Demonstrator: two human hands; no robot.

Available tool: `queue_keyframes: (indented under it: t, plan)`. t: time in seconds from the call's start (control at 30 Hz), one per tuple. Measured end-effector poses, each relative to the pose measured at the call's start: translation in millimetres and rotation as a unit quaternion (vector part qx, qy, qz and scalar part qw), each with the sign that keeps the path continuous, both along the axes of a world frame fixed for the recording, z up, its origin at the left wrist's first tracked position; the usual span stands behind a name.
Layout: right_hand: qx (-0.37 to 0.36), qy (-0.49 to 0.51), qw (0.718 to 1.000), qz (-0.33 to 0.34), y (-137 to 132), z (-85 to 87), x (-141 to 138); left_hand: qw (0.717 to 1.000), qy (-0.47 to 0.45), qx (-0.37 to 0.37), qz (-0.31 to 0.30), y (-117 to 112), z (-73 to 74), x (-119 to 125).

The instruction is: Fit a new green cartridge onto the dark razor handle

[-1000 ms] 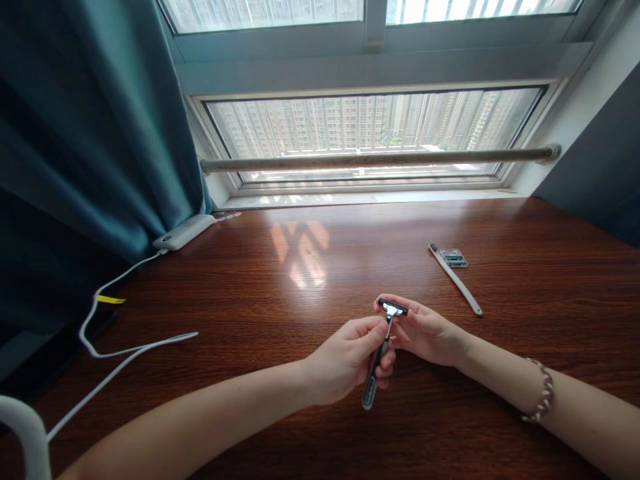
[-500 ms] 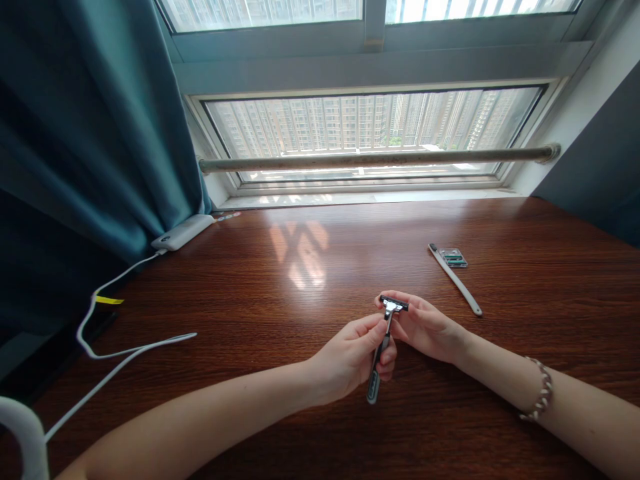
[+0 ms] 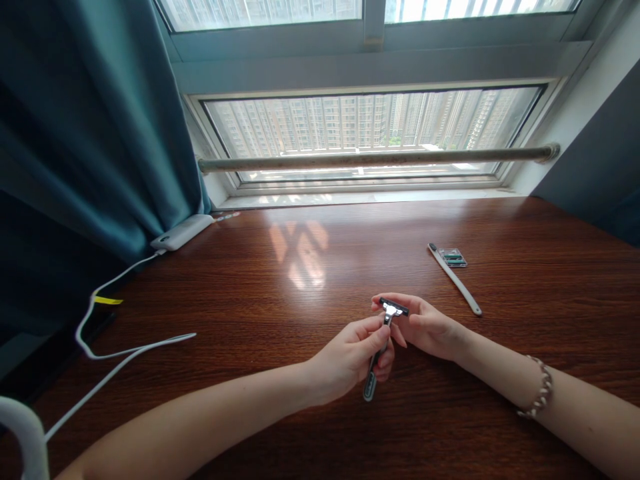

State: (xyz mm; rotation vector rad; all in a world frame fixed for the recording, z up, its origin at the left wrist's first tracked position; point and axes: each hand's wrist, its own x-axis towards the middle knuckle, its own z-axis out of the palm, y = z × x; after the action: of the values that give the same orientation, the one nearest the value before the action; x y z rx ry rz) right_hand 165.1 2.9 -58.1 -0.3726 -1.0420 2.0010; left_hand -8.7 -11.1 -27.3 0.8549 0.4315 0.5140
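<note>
My left hand [image 3: 353, 357] grips a safety razor [image 3: 371, 387] by the upper handle, thumb on top and fingers wrapped beneath. The razor's dark, wide head points away from me, and its handle slants down toward me. Just behind the head is my right hand [image 3: 435, 330], its fingers apart and partly hidden by the razor. Whether those fingertips touch the head I cannot tell. Farther back on the right, a white toothbrush [image 3: 457, 283] with dark bristles lies on the table beside a small clear case [image 3: 453, 258] with green-grey pieces in it.
The brown wooden table [image 3: 240, 280] reaches to a window with a metal rail [image 3: 375, 160] across it. At left, a white box-shaped device [image 3: 183, 232] sits by the blue curtain [image 3: 100, 120], with a white cable [image 3: 120, 270] looping over the table. A yellow strip [image 3: 109, 301] lies near the cable.
The razor's handle end has swung slightly left and up in my left hand. My right hand's fingers have shifted a little behind the razor head, with the thumb now lower and away from it.
</note>
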Motion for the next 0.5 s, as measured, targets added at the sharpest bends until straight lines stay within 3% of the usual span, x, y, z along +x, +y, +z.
queue_keyframes:
  t: [0.33, 0.5]
  plan:
    - [0.0, -0.017, 1.0, -0.02, 2.1, -0.1, 1.9, 0.998, 0.011, 0.065, 0.015, -1.1, -1.7, 0.9]
    - [-0.002, -0.02, 0.999, -0.026, 2.8, -0.1, 1.8, 0.998, 0.012, 0.064, 0.023, -1.7, 0.2, 0.4]
